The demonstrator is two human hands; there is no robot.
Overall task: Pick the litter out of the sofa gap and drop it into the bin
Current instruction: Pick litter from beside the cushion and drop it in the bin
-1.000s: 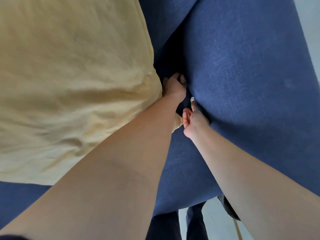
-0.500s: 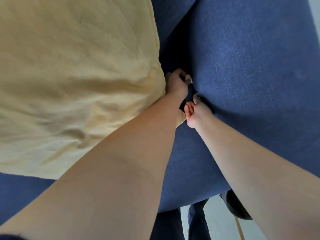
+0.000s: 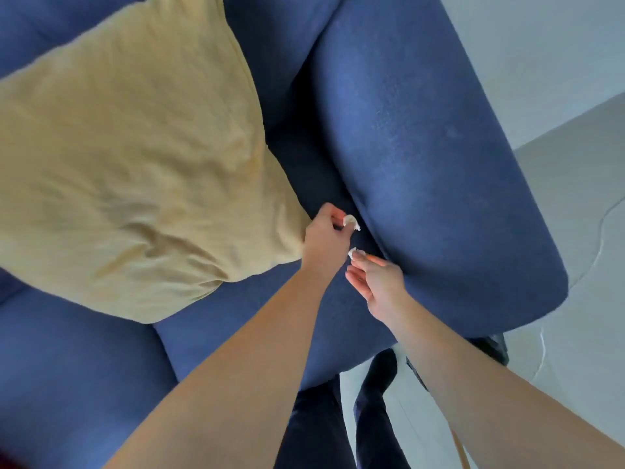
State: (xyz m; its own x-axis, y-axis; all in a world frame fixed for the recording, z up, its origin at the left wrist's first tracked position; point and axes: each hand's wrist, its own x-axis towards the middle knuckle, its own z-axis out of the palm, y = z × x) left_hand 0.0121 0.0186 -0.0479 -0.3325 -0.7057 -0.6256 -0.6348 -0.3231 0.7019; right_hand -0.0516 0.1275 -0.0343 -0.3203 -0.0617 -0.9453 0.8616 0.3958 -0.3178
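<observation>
My left hand point(image 3: 324, 240) hovers just above the dark gap point(image 3: 351, 211) between the blue seat and the armrest, fingers pinched on a small white scrap of litter point(image 3: 351, 221). My right hand point(image 3: 375, 279) is right below it, thumb and fingertip pinched on a second white scrap point(image 3: 353, 253), its other fingers loosely spread. Both hands are clear of the gap. A dark bin point(image 3: 490, 346) shows partly on the floor under the armrest's front end, mostly hidden by the sofa and my right arm.
A large yellow cushion point(image 3: 135, 164) lies on the blue sofa seat point(image 3: 236, 319), its corner touching my left hand. The thick blue armrest point(image 3: 439, 164) runs along the right. Pale floor point(image 3: 575, 265) lies beyond it. My dark-trousered legs point(image 3: 318, 418) stand at the sofa's front edge.
Both hands have pulled up out of the gap, each now showing a white scrap in its fingers. The camera has drawn back, showing more sofa, floor and bin.
</observation>
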